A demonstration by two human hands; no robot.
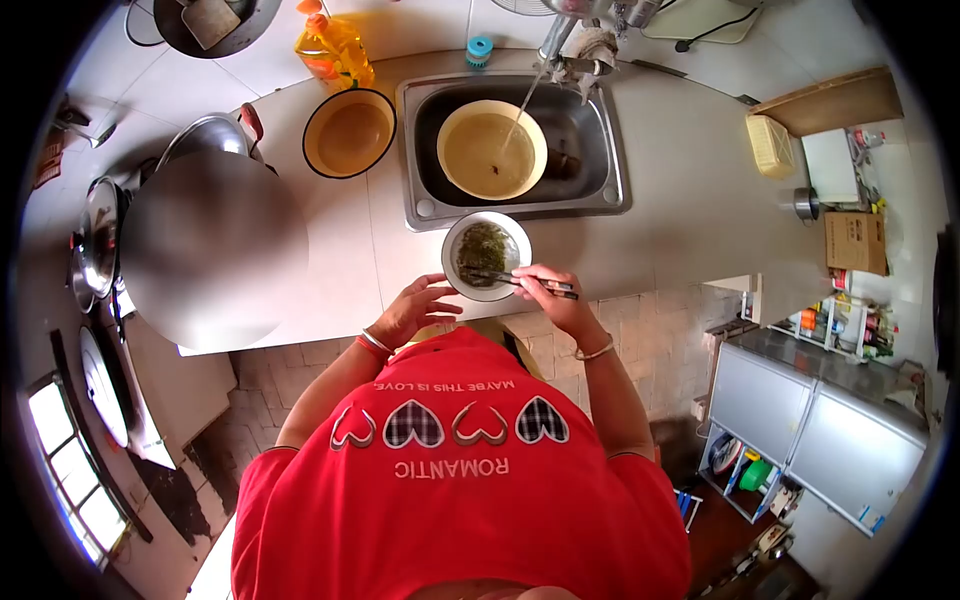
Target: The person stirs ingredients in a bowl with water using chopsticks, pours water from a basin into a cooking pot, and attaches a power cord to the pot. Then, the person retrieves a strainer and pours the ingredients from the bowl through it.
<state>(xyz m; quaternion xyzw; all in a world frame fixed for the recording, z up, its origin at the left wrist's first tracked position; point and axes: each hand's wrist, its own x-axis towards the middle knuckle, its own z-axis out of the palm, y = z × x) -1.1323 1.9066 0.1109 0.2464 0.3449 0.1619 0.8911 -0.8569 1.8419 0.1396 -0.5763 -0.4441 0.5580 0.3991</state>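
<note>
A white bowl [517, 238] stands at the counter's front edge, with dark green leafy food [482, 246] inside it. My right hand [553, 296] is closed around a pair of dark chopsticks [497, 276], whose tips reach into the greens. On the bowl's left side is my left hand [412, 311], its fingers apart and holding nothing. Its fingertips are close to the bowl's rim; whether they touch it I cannot tell. Just behind the bowl, a cream basin [470, 165] of cloudy water sits in the steel sink [414, 192].
Water runs from the tap [556, 42] into the basin. A dark-rimmed enamel basin [349, 132] stands left of the sink, near a yellow detergent bottle [335, 52]. A blurred round shape [215, 250] covers the counter's left part. Silver cabinets [810, 425] stand at right.
</note>
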